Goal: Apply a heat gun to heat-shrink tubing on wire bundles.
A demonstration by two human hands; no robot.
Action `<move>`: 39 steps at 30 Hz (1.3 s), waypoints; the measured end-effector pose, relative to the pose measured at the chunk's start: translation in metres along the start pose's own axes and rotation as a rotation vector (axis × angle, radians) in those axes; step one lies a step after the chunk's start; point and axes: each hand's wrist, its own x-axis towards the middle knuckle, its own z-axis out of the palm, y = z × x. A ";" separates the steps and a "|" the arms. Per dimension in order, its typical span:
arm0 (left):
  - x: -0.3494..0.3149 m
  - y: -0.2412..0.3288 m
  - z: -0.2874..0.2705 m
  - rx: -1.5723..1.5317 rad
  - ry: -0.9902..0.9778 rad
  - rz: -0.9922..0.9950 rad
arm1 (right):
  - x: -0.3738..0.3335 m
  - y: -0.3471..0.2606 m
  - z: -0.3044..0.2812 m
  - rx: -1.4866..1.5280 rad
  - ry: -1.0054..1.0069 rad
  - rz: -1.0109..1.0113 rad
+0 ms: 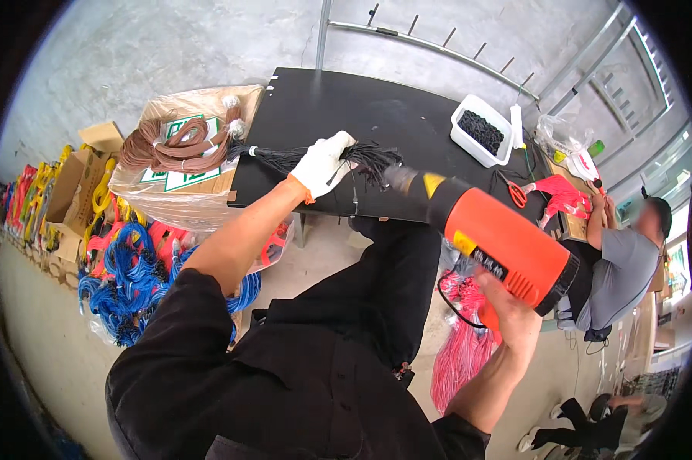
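Observation:
My left hand, in a white glove, is closed round a bundle of thin black wires above the black table. The wires' loose ends fan out to the right of the glove. In my bare right hand is an orange heat gun, gripped by its handle. Its metal nozzle points left at the fanned wire ends, very close to them; whether it touches them I cannot tell. The fingers of my right hand are partly hidden behind the gun's handle.
Coils of brown wire lie on a plastic-covered box left of the black table. A white tub of small black pieces and red scissors are at the right. Blue wire bundles lie lower left. Another person sits at right.

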 end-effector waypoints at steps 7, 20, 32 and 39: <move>0.023 -0.023 0.013 -0.115 -0.083 -0.035 | 0.011 0.033 -0.006 0.044 0.117 0.040; 0.119 -0.114 0.032 -0.226 -0.684 -0.708 | -0.008 0.086 -0.021 0.198 0.201 0.237; -0.032 -0.038 0.035 0.639 -0.395 -0.098 | -0.033 0.118 -0.030 0.256 0.332 0.344; -0.057 -0.050 0.007 0.698 -0.755 -0.026 | -0.034 0.125 -0.036 0.278 0.303 0.356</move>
